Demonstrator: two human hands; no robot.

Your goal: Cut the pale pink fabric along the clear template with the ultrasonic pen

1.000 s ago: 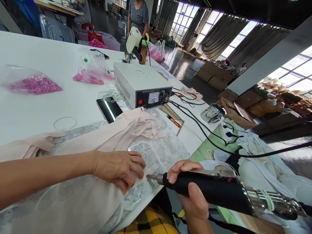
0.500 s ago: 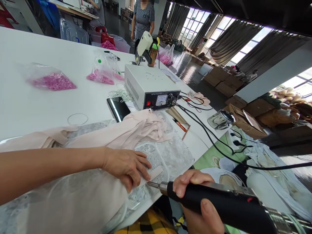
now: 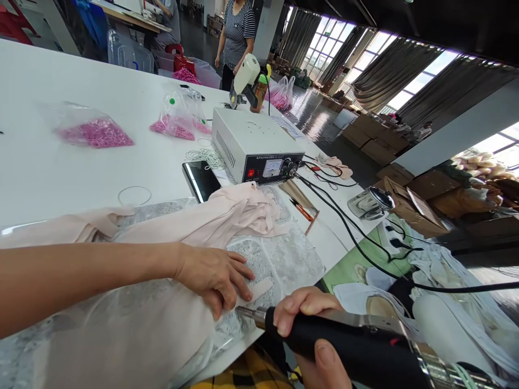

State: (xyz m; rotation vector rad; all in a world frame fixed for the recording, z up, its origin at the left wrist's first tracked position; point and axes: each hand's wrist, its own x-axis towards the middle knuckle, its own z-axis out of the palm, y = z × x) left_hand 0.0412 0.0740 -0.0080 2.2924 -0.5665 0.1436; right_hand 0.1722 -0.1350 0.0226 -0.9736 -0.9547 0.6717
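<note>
Long white table (image 3: pixel 60 173) in a big workshop with curtained windows carries the work. On it, over a clear textured plastic sheet (image 3: pixel 295 254), lies a pale pink stretch fabric (image 3: pixel 190 229), bunched toward a white metal control box with a dial (image 3: pixel 255 146). The left hand (image 3: pixel 214 273) lies flat on the cloth's near edge, fingers (image 3: pixel 239 270) spread, pressing down a narrow strip end (image 3: pixel 259 286). The right hand (image 3: pixel 308 313) is wrapped closed round a black-handled corded tool with a metal tip (image 3: pixel 357 346), the tip just beside the strip. The fabric looks light, limp and likely to creep, so it is best pinned flat close to the strip. The tool seems back-heavy, which favours a grip well forward on the handle.
</note>
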